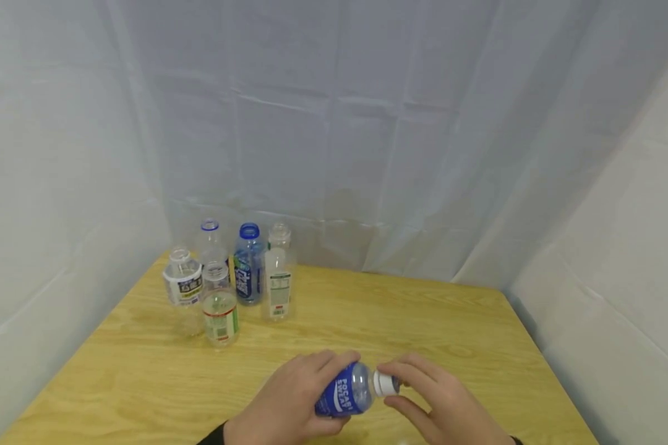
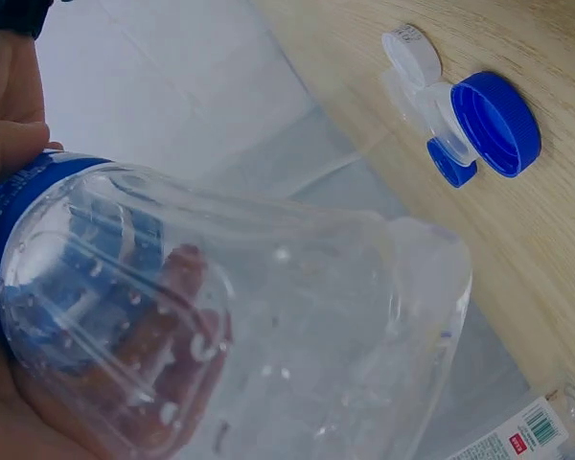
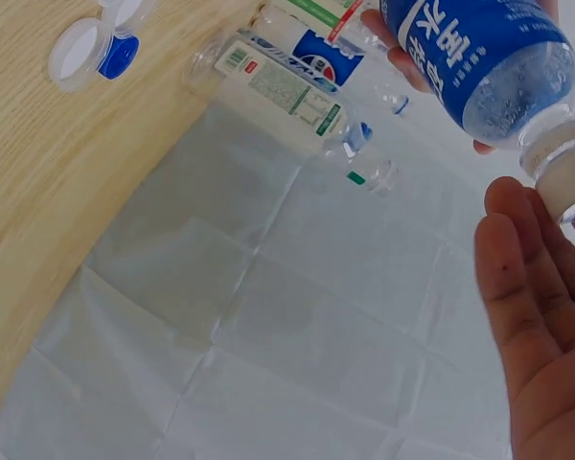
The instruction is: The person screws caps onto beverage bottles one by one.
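In the head view my left hand [image 1: 289, 398] grips a clear plastic bottle [image 1: 360, 384] with a blue Pocari Sweat label. It lies tilted on its side above the table, its neck toward the right. A white cap [image 1: 386, 384] sits at the neck, and my right hand [image 1: 448, 402] pinches it between index finger and thumb. The right wrist view shows the other fingers [image 3: 517, 278] of that hand extended beside the cap. Seen from the left wrist, the clear bottle base [image 2: 335, 307] fills much of the view and holds no visible drink.
Several uncapped clear bottles stand at the table's back left, among them a blue-tinted bottle [image 1: 249, 266] and a green-labelled bottle [image 1: 221, 315]. Loose caps, including a large blue cap [image 2: 496, 125] and a white cap [image 2: 412, 56], lie on the wooden table [image 1: 423, 321]. White sheeting [image 1: 334, 123] surrounds it.
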The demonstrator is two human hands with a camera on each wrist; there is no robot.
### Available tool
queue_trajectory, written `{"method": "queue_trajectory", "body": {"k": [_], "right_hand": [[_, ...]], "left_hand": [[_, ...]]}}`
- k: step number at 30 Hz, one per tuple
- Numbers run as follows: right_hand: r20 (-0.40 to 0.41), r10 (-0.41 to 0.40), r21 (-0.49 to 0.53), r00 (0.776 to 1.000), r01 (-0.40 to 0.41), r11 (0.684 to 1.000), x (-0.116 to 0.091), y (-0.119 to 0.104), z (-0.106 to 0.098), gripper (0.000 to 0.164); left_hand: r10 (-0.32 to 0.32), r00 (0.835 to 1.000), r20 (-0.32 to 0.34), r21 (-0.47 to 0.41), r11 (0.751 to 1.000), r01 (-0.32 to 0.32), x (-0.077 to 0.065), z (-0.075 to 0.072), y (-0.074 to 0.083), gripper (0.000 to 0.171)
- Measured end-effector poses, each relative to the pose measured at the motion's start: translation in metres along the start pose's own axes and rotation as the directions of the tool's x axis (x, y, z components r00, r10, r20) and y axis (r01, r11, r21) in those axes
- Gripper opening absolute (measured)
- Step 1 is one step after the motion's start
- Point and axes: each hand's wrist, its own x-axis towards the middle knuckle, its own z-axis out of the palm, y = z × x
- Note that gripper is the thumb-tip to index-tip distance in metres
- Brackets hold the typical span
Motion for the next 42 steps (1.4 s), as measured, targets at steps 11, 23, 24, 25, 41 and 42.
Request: {"method": "queue_trajectory", "body": {"k": [11, 23, 24, 25, 41, 42], "right_hand": [[0.016, 0.058, -0.033, 0.998, -0.057, 0.998, -0.003, -0.002, 0.003, 0.037], [-0.051, 0.161, 0.013, 0.986, -0.16, 0.987, 0.003, -0.005, 0.011, 0.029], [-0.063, 0.162, 0.014, 0.985, -0.161, 0.987, 0.003, -0.006, 0.012, 0.029], [-0.071, 0.177, 0.019, 0.982, -0.176, 0.984, 0.003, -0.007, 0.013, 0.029], [0.047, 0.448, 0.036, 0.893, -0.45, 0.892, 0.005, -0.016, 0.004, 0.029], [0.046, 0.393, 0.012, 0.919, -0.393, 0.919, 0.003, -0.015, 0.003, 0.035]], "left_hand": [[-0.002, 1.0, 0.0, 0.032, 0.999, 0.002, -0.002, 0.005, 0.002, 0.085], [-0.122, 0.991, 0.056, 0.04, 0.992, 0.12, 0.0, -0.001, 0.006, 0.08], [-0.119, 0.991, 0.053, 0.046, 0.992, 0.116, 0.0, -0.001, 0.007, 0.079], [-0.116, 0.992, 0.051, 0.052, 0.992, 0.113, 0.0, -0.001, 0.007, 0.079], [-0.088, 0.994, 0.062, 0.024, 0.996, 0.087, 0.002, -0.001, 0.005, 0.08], [-0.079, 0.996, 0.049, 0.02, 0.997, 0.078, 0.001, 0.0, 0.005, 0.08]]}}
